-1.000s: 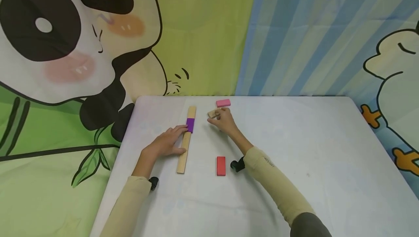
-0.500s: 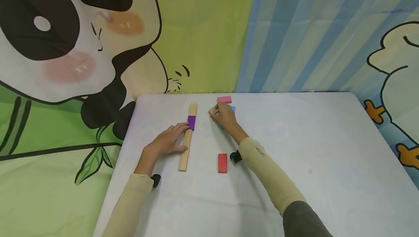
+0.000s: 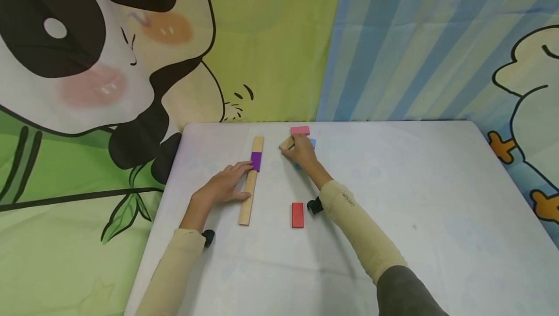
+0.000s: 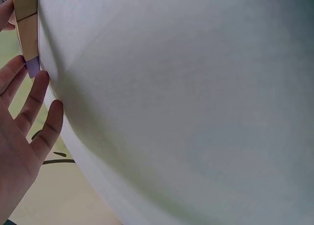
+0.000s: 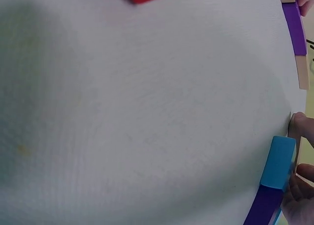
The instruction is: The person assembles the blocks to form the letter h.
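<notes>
A straight row of flat wooden blocks lies lengthwise on the table, with a purple block (image 3: 256, 161) between plain wood pieces. My left hand (image 3: 222, 183) rests along the row's left side, its fingertips at the purple block and its thumb at a plain wooden block (image 3: 246, 204) nearer me. In the left wrist view its fingers look fairly straight. Farther right, my right hand (image 3: 302, 153) pinches another plain wooden block (image 3: 286, 143) between thumb and fingers. Beside that hand, in the right wrist view, are a light blue block (image 5: 278, 162) and a dark purple-blue block (image 5: 262, 205).
A pink block (image 3: 300, 130) lies just beyond my right hand, near the table's back edge. Nearer me is a red block (image 3: 297, 215), left of the right wrist's camera. A printed cloth (image 3: 279, 44) hangs behind the white table (image 3: 393, 199).
The right hand has shifted slightly with the wooden block, and blue parts now show beside and below it. The left hand stays at the row. The head view has tilted a little.
</notes>
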A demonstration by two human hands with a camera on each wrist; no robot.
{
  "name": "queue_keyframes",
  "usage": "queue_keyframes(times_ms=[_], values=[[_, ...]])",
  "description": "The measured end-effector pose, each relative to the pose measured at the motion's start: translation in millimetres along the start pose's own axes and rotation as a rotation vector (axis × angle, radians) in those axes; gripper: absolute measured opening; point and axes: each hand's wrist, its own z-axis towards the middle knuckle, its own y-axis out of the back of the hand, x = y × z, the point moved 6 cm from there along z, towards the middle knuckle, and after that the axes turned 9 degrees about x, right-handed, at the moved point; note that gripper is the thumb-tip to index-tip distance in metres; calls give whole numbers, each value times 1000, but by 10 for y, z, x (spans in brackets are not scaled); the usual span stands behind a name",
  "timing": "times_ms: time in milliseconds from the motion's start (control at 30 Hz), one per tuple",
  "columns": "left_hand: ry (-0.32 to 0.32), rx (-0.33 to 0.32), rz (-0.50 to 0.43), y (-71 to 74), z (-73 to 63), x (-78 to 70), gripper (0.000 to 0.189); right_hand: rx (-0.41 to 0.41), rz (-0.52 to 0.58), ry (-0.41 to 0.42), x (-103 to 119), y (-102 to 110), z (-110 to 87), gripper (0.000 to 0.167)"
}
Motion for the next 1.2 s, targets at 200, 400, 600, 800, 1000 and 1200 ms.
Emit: queue_keyframes(times_ms=[200, 400, 600, 800, 1000, 1200], values=[[11, 7, -7, 2, -3, -1, 85, 12, 46, -25, -16, 1, 9, 58], [14, -5, -7, 11, -1, 19, 85, 37, 49, -26, -32, 4, 47, 62], [6, 7, 1, -16, 2, 20, 85, 79, 166, 119, 48, 106, -81, 65], [4, -1, 13, 9, 9, -1, 85, 260, 142, 408, 250, 228, -574, 65], [2, -1, 6, 10, 8, 4, 85, 404, 120, 453, 98, 139, -1064, 65], [-2, 0, 6, -9, 5, 10, 84, 440, 140, 448, -106, 27, -1241, 65]])
